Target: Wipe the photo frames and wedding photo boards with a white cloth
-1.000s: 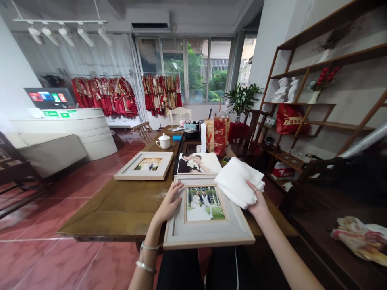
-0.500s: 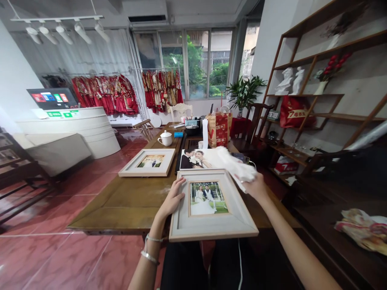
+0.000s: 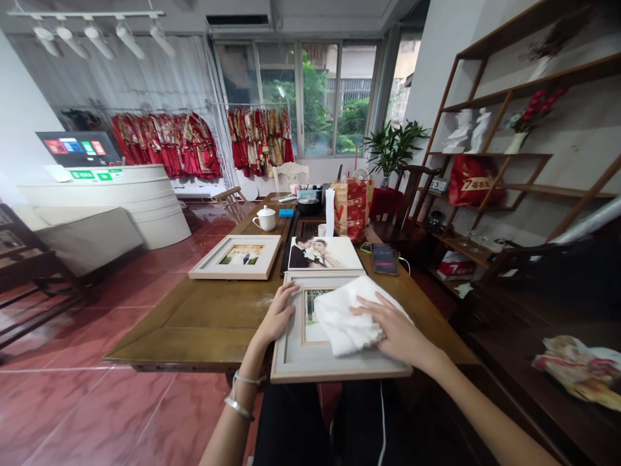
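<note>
A picture frame (image 3: 286, 353) with a pale mount and a wood-coloured edge lies at the table's near edge, overhanging it slightly. My left hand (image 3: 279, 314) holds its left side, fingers over the rim. Over the frame's middle and right, my right hand (image 3: 395, 327) presses a bunched white cloth (image 3: 344, 317), its fingers bent on top of it. The cloth hides most of the framed photo (image 3: 310, 317). Just beyond lies a flat wedding photo print (image 3: 344, 252) of a couple.
Another framed picture (image 3: 204, 270) lies to the left on the wooden table (image 3: 194, 323). Beyond it are a white lidded cup (image 3: 265, 220) and a blue box (image 3: 286, 213). A phone (image 3: 385, 260) with a cable lies at right, with a red-and-gold paper bag (image 3: 352, 210) behind.
My right hand has brought the white cloth from beyond the frame's right side down onto the framed photo. My left hand has stayed on the left edge.
</note>
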Tool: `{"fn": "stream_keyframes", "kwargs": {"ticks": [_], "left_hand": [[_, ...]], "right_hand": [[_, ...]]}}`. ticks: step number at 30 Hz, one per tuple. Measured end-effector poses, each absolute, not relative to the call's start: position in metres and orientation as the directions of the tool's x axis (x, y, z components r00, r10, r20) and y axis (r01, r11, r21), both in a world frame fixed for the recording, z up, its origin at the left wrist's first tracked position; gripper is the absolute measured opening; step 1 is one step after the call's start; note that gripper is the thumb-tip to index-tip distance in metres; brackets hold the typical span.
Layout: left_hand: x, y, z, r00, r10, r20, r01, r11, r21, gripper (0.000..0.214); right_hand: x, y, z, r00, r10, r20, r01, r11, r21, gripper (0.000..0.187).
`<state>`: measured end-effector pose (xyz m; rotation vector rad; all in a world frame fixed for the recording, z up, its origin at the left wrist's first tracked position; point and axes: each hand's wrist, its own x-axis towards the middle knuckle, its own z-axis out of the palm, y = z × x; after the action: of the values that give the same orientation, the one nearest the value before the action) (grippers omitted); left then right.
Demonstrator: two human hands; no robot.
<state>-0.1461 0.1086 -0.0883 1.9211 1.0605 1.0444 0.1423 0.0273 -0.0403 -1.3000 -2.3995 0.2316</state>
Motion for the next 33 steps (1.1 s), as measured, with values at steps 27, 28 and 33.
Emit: {"fn": "stream_keyframes", "kwargs": {"ticks": [27,28,33], "left_hand": [[-0.145,0.111,-0.093,0.305,0.896,0.324,0.317,-0.416,0.852,0.049],[-0.146,0.112,-0.093,0.304,0.897,0.319,0.321,-0.412,0.853,0.048],[-0.152,0.112,-0.086,0.425,0.849,0.313,0.316,-0.464,0.828,0.045]], "right_hand": [[0.125,-0.014,-0.036,-0.480,0.856,0.194,0.763,0.516,-0.389,0.051],[0.125,-0.011,-0.036,-0.471,0.859,0.199,0.777,0.511,-0.367,0.049],[0.130,0.031,-0.041,-0.377,0.871,0.313,0.862,0.454,-0.225,0.045]]}}
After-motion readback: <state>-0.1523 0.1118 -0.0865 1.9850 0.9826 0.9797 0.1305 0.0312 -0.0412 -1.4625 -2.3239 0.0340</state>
